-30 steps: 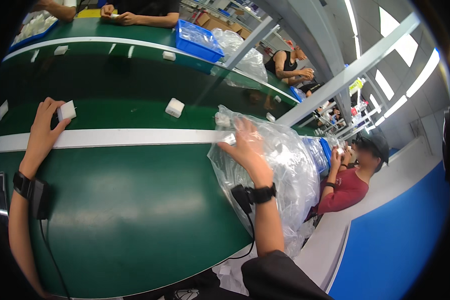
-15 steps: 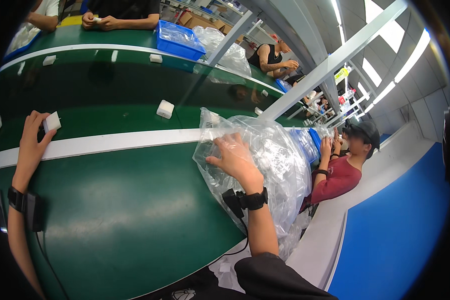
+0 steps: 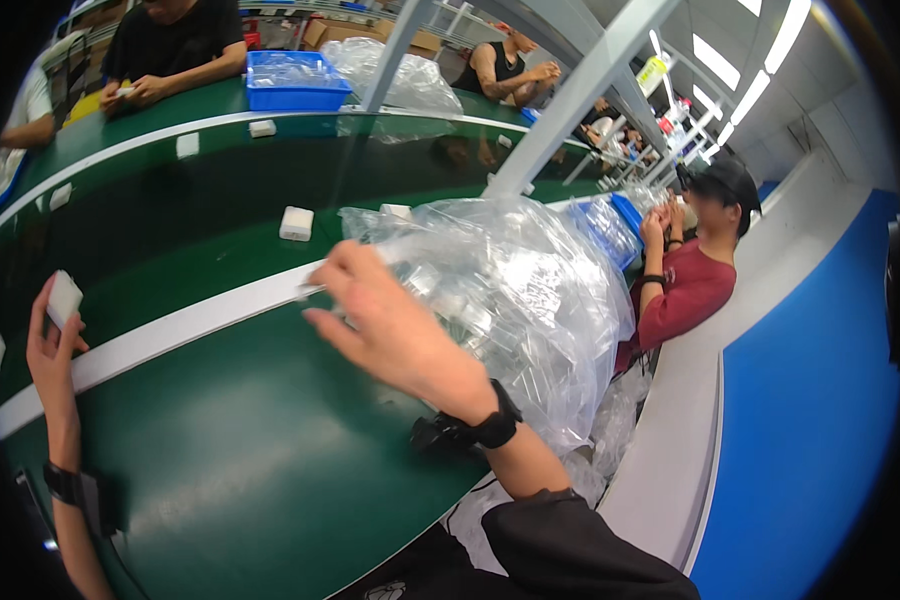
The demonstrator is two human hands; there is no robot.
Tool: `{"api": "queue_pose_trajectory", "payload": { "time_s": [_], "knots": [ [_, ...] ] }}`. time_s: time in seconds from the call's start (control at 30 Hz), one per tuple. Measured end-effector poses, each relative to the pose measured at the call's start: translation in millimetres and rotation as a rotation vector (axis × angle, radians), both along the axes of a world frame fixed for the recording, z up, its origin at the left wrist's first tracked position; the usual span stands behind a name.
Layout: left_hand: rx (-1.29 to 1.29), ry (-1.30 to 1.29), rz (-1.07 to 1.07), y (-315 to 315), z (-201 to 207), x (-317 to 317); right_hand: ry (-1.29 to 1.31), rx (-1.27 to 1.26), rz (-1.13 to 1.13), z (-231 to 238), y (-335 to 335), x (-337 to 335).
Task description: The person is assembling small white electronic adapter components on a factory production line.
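Observation:
My left hand (image 3: 55, 350) is closed on a white power adapter (image 3: 64, 297), held up over the belt's near edge at the left. My right hand (image 3: 385, 330) hovers over the white rail (image 3: 185, 327), in front of a big clear plastic bag (image 3: 540, 270). Its fingers are curled and slightly blurred; a small pale thing shows at the fingertips, too unclear to name. Inside the bag lie many clear plastic pieces. On the dark green belt (image 3: 220, 250), another white adapter (image 3: 296, 224) sits beyond my right hand.
More white blocks (image 3: 188, 146) dot the belt. Across it stand a blue bin (image 3: 295, 82) and another clear bag (image 3: 390, 75), with people working. A grey metal post (image 3: 570, 110) rises behind my bag. A co-worker in red (image 3: 685, 290) sits at the right beside a blue tray (image 3: 625, 220).
My right hand has lifted off the bag and moved left toward me. My left hand has come nearer with the adapter, which is now tipped upward. The whole view has shifted.

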State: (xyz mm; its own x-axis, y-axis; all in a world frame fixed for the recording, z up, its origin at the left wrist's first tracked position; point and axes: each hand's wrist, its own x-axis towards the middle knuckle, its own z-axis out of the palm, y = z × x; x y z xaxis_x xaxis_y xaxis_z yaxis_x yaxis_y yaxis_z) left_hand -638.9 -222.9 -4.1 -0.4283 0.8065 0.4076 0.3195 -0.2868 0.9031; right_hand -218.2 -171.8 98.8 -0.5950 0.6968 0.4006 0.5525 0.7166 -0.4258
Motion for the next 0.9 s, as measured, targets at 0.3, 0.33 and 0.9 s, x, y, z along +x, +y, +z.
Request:
{"api": "queue_pose_trajectory", "payload": {
  "time_s": [0.3, 0.33, 0.9],
  "knots": [
    [-0.165, -0.149, -0.417, 16, 23, 137, 0.472, -0.725, 0.256, -38, 3, -40],
    [-0.190, -0.315, -0.383, 18, 28, 147, 0.576, -0.828, 0.191, -43, 1, -41],
    [-0.412, -0.616, -0.724, 3, 49, 150, 0.842, -1.085, 0.178, -51, -14, -56]
  ]
}}
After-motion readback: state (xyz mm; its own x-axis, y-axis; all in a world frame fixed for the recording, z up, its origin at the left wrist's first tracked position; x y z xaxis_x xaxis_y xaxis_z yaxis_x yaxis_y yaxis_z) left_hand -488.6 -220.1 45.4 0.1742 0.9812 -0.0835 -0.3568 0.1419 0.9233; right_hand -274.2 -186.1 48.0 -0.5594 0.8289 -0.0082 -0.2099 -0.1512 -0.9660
